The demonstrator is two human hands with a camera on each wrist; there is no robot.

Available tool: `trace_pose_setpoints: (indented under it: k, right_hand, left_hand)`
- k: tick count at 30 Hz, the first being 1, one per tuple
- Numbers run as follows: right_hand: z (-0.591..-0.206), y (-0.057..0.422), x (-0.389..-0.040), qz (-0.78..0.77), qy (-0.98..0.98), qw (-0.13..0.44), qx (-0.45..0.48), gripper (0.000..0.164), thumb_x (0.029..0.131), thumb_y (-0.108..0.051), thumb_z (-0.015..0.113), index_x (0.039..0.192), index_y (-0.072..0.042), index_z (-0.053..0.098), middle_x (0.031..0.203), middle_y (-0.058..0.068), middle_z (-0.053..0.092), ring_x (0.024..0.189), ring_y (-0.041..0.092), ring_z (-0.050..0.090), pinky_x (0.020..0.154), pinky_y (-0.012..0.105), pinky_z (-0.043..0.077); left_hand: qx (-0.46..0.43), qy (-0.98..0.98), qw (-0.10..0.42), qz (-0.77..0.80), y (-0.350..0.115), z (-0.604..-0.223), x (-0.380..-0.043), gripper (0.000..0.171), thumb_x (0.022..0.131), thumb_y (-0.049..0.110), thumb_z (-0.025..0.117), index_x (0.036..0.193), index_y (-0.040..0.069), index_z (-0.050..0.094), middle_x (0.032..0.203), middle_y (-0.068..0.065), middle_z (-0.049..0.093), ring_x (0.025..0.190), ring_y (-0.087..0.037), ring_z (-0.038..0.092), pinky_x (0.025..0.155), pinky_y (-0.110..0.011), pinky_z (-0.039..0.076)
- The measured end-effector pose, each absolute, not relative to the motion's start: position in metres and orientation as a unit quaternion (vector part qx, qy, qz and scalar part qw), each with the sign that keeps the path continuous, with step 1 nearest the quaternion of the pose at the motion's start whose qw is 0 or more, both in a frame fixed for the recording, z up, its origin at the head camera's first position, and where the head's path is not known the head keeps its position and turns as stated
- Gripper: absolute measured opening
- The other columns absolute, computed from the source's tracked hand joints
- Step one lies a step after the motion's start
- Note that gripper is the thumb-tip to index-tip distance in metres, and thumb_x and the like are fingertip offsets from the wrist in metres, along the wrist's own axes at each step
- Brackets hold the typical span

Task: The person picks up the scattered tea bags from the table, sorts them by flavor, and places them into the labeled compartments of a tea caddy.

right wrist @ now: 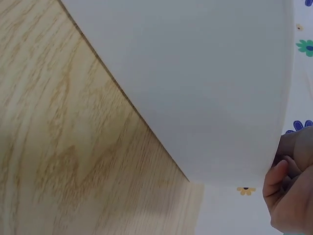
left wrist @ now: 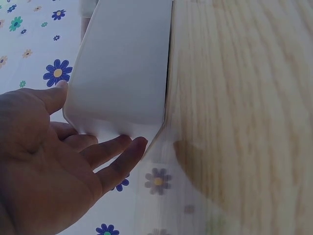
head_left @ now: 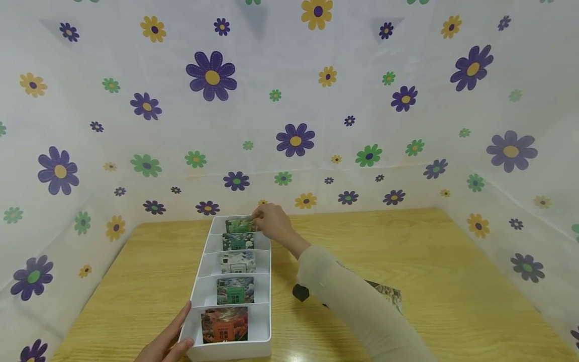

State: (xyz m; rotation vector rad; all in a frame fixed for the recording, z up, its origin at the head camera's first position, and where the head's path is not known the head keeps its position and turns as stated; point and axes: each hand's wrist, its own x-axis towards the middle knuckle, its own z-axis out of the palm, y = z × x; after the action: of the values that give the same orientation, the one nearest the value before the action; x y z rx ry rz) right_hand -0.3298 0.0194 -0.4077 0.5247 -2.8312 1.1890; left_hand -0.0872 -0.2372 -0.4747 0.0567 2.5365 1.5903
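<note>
A long white divided box (head_left: 268,322) stands lengthwise on the table, one or more flat printed sachets in each compartment. The nearest sachet (head_left: 224,327) is red; those behind it are green, pale and dark. My left hand (head_left: 167,337) holds the box's near left corner, thumb at the front rim and fingers along the side wall. At the far compartment, my right hand (head_left: 273,221) pinches the top right edge of a green sachet (head_left: 237,224). In the right wrist view its curled fingers (right wrist: 276,178) show at the box rim; the sachet is hidden behind the wall.
On the wooden table (head_left: 452,281), right of the box, lie a small black object (head_left: 300,292) and a printed packet (head_left: 390,295), partly covered by the right sleeve (head_left: 357,301). A flowered white curtain (head_left: 353,151) encloses the table at the back and sides.
</note>
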Motion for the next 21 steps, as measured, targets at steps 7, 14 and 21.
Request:
trace_pose_setpoints:
  k: [7,14,21]
  right_hand:
    - [-0.412,0.026,-0.328,0.424,-0.883,0.047,0.198,0.024,0.106,-0.004,0.055,0.119,0.000,0.075,0.107,0.014,0.076,0.078,0.021,0.073,0.057,0.022,0.048]
    - [-0.416,0.044,-0.326,0.484,-0.845,0.078,0.213,0.026,0.106,-0.004,0.053,0.122,0.002,0.073,0.107,0.021,0.075,0.073,0.035,0.072,0.045,0.021,0.041]
    - [-0.413,0.072,-0.313,0.529,-0.823,0.075,0.193,0.025,0.105,-0.006,0.056,0.125,0.001,0.070,0.108,0.019,0.075,0.080,0.025,0.072,0.053,0.022,0.048]
  left_hand:
    - [0.013,0.844,0.059,0.532,-0.235,-0.476,-0.086,0.074,0.099,0.006,0.068,0.160,-0.002,0.029,0.148,-0.043,0.040,0.122,-0.057,0.056,0.075,-0.044,0.062]
    - [0.015,0.851,0.037,0.523,-0.233,-0.482,-0.084,0.073,0.098,0.006,0.069,0.160,-0.001,0.032,0.147,-0.041,0.043,0.122,-0.056,0.057,0.076,-0.045,0.062]
    - [0.021,0.852,0.022,0.522,-0.233,-0.489,-0.083,0.072,0.097,0.004,0.069,0.159,-0.001,0.033,0.146,-0.040,0.046,0.121,-0.054,0.058,0.076,-0.044,0.062]
